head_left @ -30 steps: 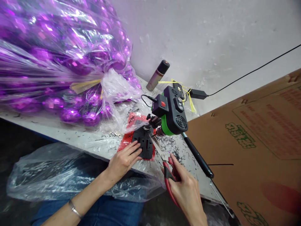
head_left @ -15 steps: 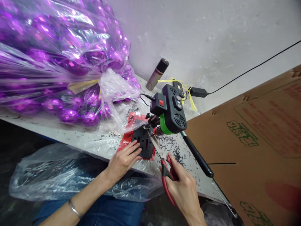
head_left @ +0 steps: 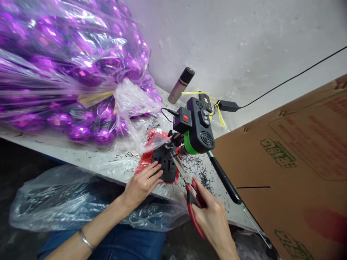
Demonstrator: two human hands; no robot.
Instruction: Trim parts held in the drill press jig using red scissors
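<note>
Scissors (head_left: 191, 198): red-and-black handles, metal blades; right hand (head_left: 213, 216) fingers curled round handles.
Plate (head_left: 165, 159): black, slotted, on red sheet (head_left: 146, 157); left hand (head_left: 142, 184) fingers extended, resting on it.
Blades: I'd judge edge work underway; next calls for steady plate.

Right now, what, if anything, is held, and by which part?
The right hand holds scissors by the handles; the left hand rests on the black plate.

I can make out no words from here: right of the black machine (head_left: 200, 124), the cardboard box (head_left: 249, 162) bears green lettering (head_left: 278, 153) and red print (head_left: 320, 135), both illegible.
</note>
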